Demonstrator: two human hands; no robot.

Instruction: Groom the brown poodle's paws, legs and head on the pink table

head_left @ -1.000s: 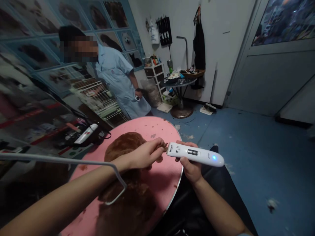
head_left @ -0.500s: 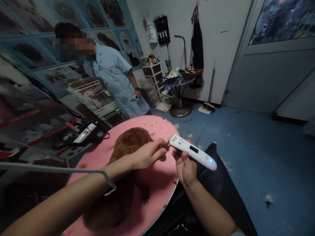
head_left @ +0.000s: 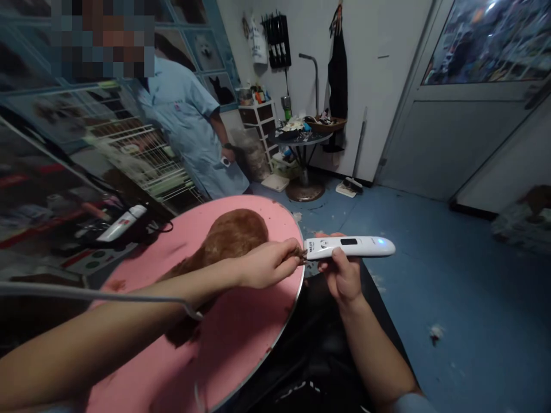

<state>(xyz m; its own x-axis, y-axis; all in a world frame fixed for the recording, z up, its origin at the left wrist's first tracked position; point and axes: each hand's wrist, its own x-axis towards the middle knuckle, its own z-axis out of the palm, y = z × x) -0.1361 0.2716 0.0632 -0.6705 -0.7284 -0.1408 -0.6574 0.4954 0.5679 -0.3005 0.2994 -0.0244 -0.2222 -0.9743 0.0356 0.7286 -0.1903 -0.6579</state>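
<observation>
A brown curly-coated dog (head_left: 236,232) is on the round pink table (head_left: 245,338), partly hidden behind my left forearm. My left hand (head_left: 271,264) is closed around one of its paws (head_left: 298,254) near the table's right edge. From the right, my right hand (head_left: 343,272) grips a white pet hair clipper (head_left: 350,246) with a lit blue light. The clipper lies nearly level, its blade end against or very close to the paw. The dog's head cannot be made out.
A grey metal bar (head_left: 99,292) crosses in front of my left arm. Another white clipper (head_left: 123,222) rests in a black holder at the left. A person in a light blue smock (head_left: 185,115) stands beyond the table, near a wire cage (head_left: 142,155). Tufts of hair (head_left: 435,332) lie on the blue floor.
The clipper has turned from slanting down to the right to nearly level. My left hand and the paw have shifted slightly right, and the dog's body has changed position. The view has shifted.
</observation>
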